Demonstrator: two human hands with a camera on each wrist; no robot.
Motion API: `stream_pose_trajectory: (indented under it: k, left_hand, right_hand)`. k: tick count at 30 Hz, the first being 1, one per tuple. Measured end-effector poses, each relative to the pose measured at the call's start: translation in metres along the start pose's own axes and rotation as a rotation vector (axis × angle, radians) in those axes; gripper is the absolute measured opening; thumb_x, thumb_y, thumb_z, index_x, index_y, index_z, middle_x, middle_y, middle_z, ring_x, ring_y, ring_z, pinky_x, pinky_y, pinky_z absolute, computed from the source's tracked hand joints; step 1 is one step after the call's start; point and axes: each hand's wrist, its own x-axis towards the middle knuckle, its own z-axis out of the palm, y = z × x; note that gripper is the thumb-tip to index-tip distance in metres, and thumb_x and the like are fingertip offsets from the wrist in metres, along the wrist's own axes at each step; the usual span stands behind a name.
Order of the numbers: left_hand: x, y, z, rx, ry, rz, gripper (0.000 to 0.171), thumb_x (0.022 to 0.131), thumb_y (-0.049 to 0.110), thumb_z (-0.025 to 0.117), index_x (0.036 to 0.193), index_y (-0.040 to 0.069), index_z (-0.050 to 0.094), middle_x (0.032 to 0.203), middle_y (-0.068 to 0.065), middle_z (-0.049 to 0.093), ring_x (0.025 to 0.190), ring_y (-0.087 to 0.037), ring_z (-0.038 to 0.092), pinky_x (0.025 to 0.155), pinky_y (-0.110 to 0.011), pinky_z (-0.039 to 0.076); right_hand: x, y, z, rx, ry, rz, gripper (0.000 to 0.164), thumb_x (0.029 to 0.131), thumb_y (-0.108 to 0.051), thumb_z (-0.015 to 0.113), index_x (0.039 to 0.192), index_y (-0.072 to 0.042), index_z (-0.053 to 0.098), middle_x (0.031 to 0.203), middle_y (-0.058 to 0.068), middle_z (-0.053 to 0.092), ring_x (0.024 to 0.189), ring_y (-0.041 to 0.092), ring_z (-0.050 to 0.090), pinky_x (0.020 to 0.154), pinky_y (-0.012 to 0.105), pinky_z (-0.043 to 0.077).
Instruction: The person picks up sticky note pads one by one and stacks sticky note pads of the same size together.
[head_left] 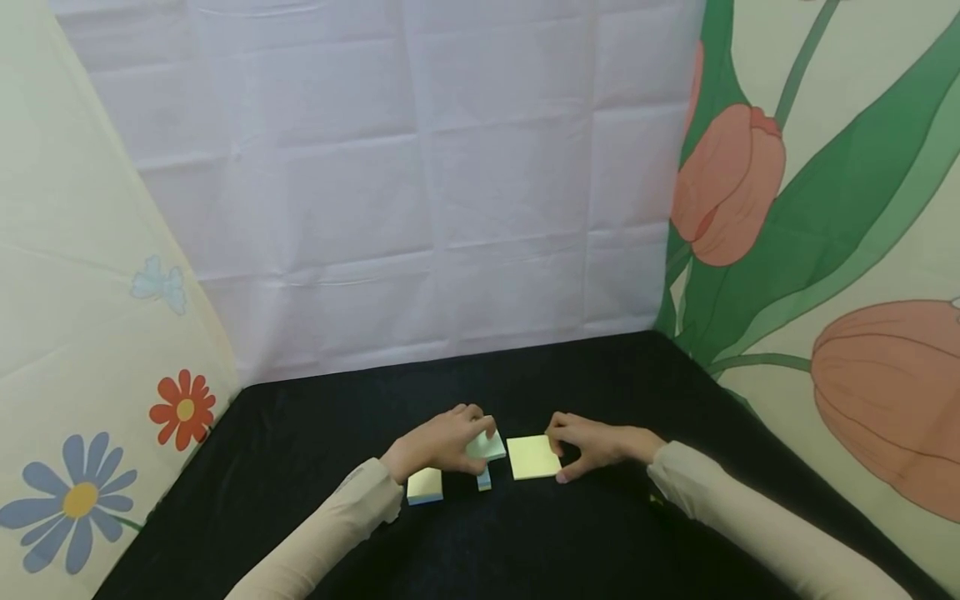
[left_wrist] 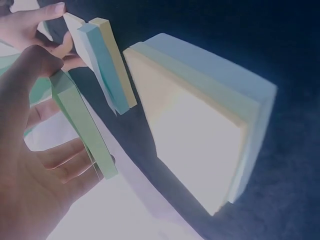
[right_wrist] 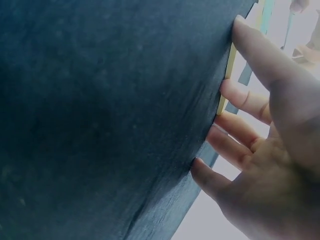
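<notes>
My left hand (head_left: 442, 442) grips a pale green sticky note pad (head_left: 487, 447) between thumb and fingers, and the pad (left_wrist: 82, 120) stands tilted in the left wrist view. Under it a narrow strip of a blue and yellow pad stack (head_left: 483, 478) shows; the rest is hidden. My right hand (head_left: 596, 442) pinches the right side of a yellow sticky note pad (head_left: 533, 457), thumb at the near corner and index finger at the far one. Beside the left wrist lies another stack of pads (head_left: 425, 486), yellow on top and blue below.
A black cloth covers the table (head_left: 360, 550). Behind it hangs a creased white sheet (head_left: 450, 183), with flower-printed curtains (head_left: 750, 275) at both sides. A small yellow spot (head_left: 656, 499) shows by the right sleeve.
</notes>
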Motion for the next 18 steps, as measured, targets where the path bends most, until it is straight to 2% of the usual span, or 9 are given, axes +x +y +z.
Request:
stream_pose_trajectory:
  k: [5,10,18]
  left_hand:
    - [0.006,0.003,-0.003,0.009,-0.003,-0.004,0.039,0.089,0.039,0.071,0.122,0.022,0.055,0.124,-0.006,0.053,0.096,-0.016,0.049,0.076,-0.027,0.047]
    - [0.011,0.007,-0.005,0.010,-0.009,-0.010,0.040,0.089,0.040,0.070,0.122,0.023,0.056,0.124,-0.006,0.053,0.096,-0.016,0.049,0.076,-0.028,0.047]
    - [0.017,0.011,-0.003,0.007,-0.013,0.018,0.039,0.091,0.041,0.067,0.124,0.023,0.055,0.126,-0.005,0.052,0.097,-0.015,0.049,0.075,-0.026,0.047]
  right_hand:
    - [-0.001,0.000,0.001,0.010,-0.012,-0.018,0.034,0.085,-0.030,0.080,0.087,-0.014,0.050,0.101,-0.003,0.038,0.090,0.013,0.038,0.080,0.031,0.035]
    - [0.000,0.001,0.002,0.011,-0.026,-0.001,0.034,0.086,-0.030,0.079,0.088,-0.015,0.049,0.102,-0.004,0.037,0.090,0.013,0.037,0.081,0.031,0.034]
    - [0.000,0.003,0.003,0.009,-0.019,-0.007,0.033,0.087,-0.032,0.078,0.089,-0.016,0.049,0.104,-0.004,0.037,0.092,0.013,0.037,0.082,0.032,0.034]
